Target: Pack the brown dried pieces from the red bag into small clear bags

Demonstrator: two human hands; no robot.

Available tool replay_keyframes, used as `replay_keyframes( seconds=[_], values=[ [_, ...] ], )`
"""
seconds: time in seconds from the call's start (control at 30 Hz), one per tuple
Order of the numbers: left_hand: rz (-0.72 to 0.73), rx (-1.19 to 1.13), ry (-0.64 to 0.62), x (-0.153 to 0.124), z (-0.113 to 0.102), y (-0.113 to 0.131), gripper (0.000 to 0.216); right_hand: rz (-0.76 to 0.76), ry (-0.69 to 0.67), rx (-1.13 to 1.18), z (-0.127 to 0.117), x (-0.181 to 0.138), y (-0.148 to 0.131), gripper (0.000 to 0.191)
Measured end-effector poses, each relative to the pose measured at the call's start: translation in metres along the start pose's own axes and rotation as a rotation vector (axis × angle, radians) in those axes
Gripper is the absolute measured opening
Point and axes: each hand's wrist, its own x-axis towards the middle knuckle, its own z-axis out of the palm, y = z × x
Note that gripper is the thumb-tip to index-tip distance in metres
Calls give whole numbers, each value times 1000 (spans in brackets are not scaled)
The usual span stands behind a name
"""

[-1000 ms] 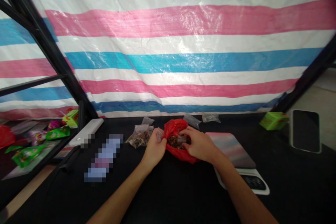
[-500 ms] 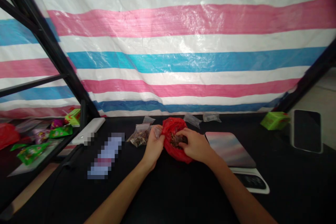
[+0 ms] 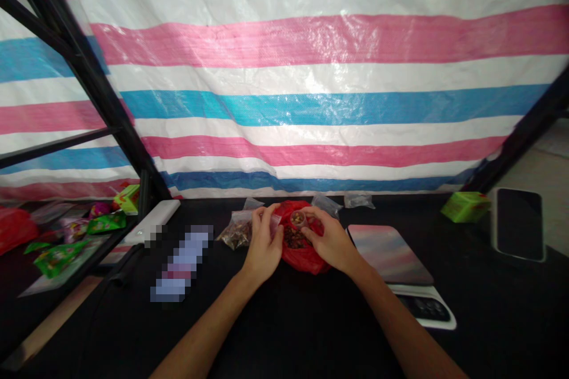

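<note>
An open red plastic bag (image 3: 306, 262) stands on the black table with small brown pieces (image 3: 293, 238) inside it, their kind too small to tell. Over its mouth my right hand (image 3: 331, 241) grips a small clear cup (image 3: 297, 218) that holds some of the same pieces. My left hand (image 3: 263, 243) is at the red bag's left edge, fingers closed around a small clear plastic bag (image 3: 274, 224), which they partly hide. Just left of that hand lies a clear zip bag (image 3: 237, 230) filled with brown pieces.
Flat clear bags (image 3: 359, 200) lie along the back edge. To the right are a scale (image 3: 391, 253) with a shiny plate, a green box (image 3: 464, 206) and a phone (image 3: 519, 224). A white device (image 3: 155, 218), a black frame post (image 3: 95, 95) and green packets (image 3: 60, 257) are at left.
My right hand has lifted the cup, with pieces in it, out of the red bag's contents. The left hand has shifted slightly, and its clear bag shows more beside the red bag.
</note>
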Motion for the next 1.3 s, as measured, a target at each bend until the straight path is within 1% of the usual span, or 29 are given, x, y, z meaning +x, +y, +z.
replay_keyframes(
  seconds=[0.13, 0.2, 0.3, 0.47, 0.63, 0.73, 0.87, 0.97, 1.13, 1.3],
  values=[
    [125, 46, -30, 0, -1, -1, 70, -28, 10, 102, 1, -1, -6, 33],
    [167, 55, -71, 0, -1, -2, 73, -42, 6, 118, 2, -2, -7, 35],
    [198, 16, -123, -1, 0, -3, 76, -59, -49, 134, 4, -4, -7, 39],
    [148, 27, -105, -3, 3, -10, 79, -23, -145, 148, 6, -6, -7, 38],
    [83, 84, -170, -6, 3, -15, 77, -21, -146, 140, 6, -7, -12, 39],
    [88, 94, -210, -7, 3, -13, 72, -9, -169, 153, 7, -7, -15, 37],
    [87, 102, -275, -9, 4, -5, 73, -65, -190, 166, 10, -8, -15, 37],
    [104, 132, -296, -10, 4, -1, 77, -116, -196, 178, 12, -9, -14, 35],
    [127, 126, -299, -10, 3, 0, 77, -52, -253, 267, 14, -9, -15, 36],
    [140, 107, -298, -9, 1, 1, 72, 8, -285, 423, 15, -8, -16, 32]
  ],
)
